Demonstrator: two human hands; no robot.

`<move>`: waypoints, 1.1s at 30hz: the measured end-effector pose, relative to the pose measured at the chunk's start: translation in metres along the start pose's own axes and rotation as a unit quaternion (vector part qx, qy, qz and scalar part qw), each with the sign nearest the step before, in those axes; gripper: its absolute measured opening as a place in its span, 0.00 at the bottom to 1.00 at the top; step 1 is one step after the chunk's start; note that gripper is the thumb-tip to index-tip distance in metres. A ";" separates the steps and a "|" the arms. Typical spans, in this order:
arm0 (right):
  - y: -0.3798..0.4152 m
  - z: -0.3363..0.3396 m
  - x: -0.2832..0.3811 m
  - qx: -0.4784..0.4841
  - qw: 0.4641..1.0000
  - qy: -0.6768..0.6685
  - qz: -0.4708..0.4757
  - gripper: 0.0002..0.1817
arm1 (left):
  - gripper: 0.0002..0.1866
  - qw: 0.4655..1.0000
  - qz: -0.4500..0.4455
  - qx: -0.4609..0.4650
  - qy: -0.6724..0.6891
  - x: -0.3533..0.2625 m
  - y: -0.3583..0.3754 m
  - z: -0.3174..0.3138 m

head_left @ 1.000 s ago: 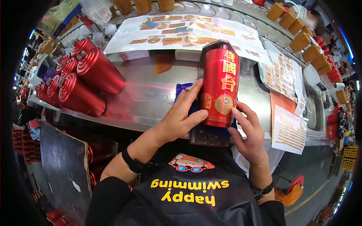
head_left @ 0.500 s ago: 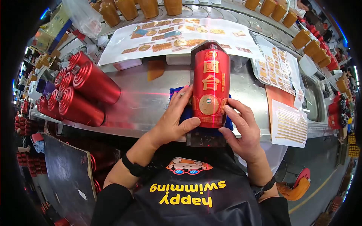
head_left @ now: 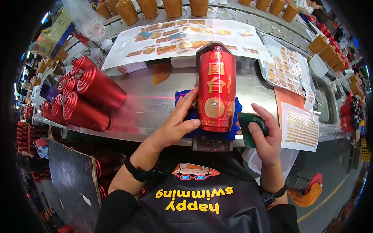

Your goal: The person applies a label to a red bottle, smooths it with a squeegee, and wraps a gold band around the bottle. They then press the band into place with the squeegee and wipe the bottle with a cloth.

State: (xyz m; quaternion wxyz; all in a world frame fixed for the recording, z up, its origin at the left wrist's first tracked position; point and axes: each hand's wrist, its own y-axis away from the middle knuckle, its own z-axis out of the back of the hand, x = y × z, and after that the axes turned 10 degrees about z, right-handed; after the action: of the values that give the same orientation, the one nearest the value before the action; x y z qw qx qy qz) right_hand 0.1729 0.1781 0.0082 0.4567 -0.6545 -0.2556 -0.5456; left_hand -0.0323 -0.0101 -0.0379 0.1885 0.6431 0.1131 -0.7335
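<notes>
A red bottle [head_left: 216, 83] with gold characters and a round gold label lies in a dark holder [head_left: 212, 144], its neck pointing away from me. Along its left side rests my left hand [head_left: 180, 116], fingers stretched out and touching the bottle without wrapping round it. To the right of the bottle, apart from it, my right hand [head_left: 268, 136] pinches a flat dark green scraper [head_left: 248, 126] under the thumb. Blue cloth [head_left: 190, 134] shows beneath the bottle on both sides.
Several red bottles [head_left: 97, 87] lie stacked at left on the metal table [head_left: 155, 103]. Sticker sheets [head_left: 128, 40] span the back, with a strip sheet [head_left: 299, 128] at right. Beyond them, brown bottles [head_left: 173, 8] stand on a conveyor [head_left: 221, 15]. A sink [head_left: 326, 103] is at far right.
My right hand has moved right, away from the bottle, and now shows the green scraper in its grip. My left hand stays at the bottle. The brown bottles on the conveyor have shifted.
</notes>
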 end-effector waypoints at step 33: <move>-0.030 -0.026 -0.006 0.015 0.986 0.146 0.077 0.10 | 0.18 0.799 -0.344 -0.224 -0.440 -0.030 0.007 -0.040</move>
State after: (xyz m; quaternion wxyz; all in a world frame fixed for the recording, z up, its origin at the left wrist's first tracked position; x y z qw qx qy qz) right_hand 0.1340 0.1694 0.0120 0.5397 -0.5783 -0.1435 -0.5947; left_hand 0.0100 0.0037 -0.0142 0.0918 0.1097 0.3933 -0.9082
